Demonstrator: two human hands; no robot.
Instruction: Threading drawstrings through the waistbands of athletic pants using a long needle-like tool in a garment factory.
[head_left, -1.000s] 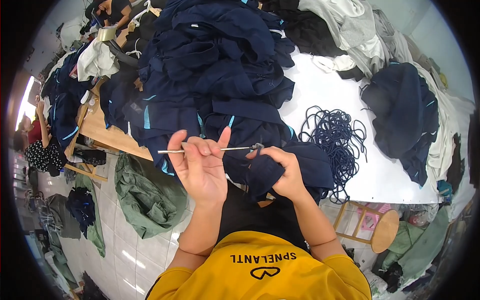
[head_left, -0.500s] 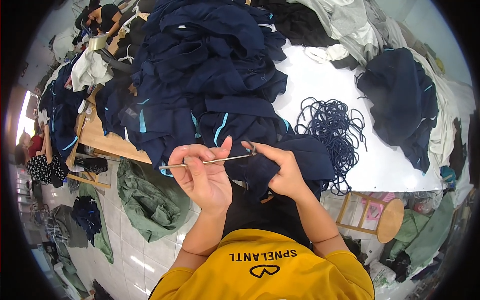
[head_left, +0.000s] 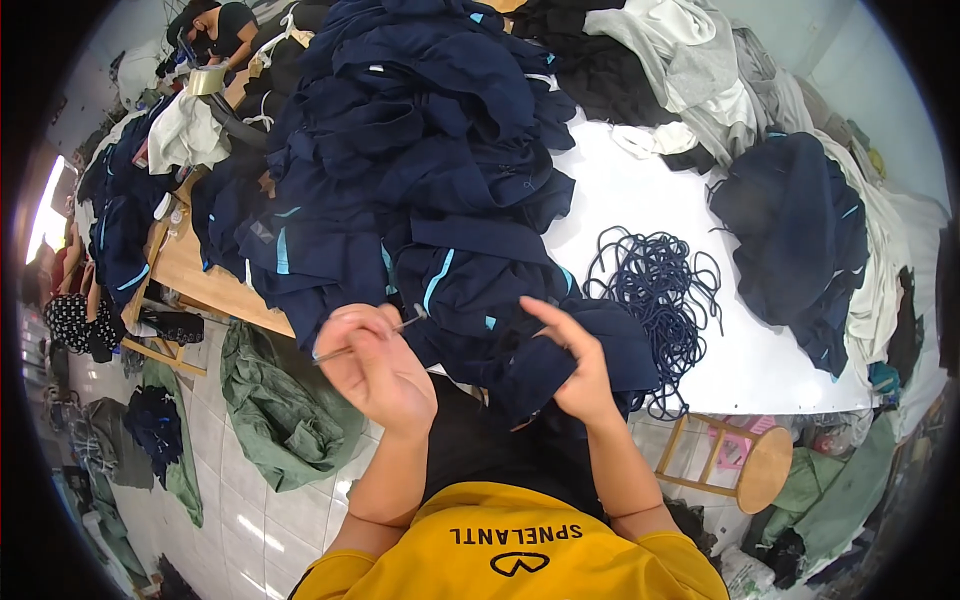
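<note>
My left hand (head_left: pixel 375 368) is closed around a thin metal rod (head_left: pixel 411 322), which sticks out past the fingers on both sides. The rod's right end has a small blurred tip, and its kind does not show clearly. To the right, my right hand (head_left: pixel 580 365) grips the edge of a navy garment (head_left: pixel 537 375) with its lower fingers and thumb, while the index finger points up and away. A gap lies between the two hands. The held garment hangs over the table's near edge; its cuff or waist part is folded, and the fingers under it are hidden.
A heap of navy garments (head_left: pixel 400 130) with light blue trim covers the table's middle. Tangled navy cords (head_left: pixel 660 290) lie on the white tabletop (head_left: pixel 780 365), beside another navy garment (head_left: pixel 795 220). A wooden stool (head_left: pixel 765 470) stands lower right. Another person (head_left: pixel 225 30) works far left.
My left hand has drawn the rod back left, away from my right hand, where its tip was before. My right index finger has straightened and let go of the tip.
</note>
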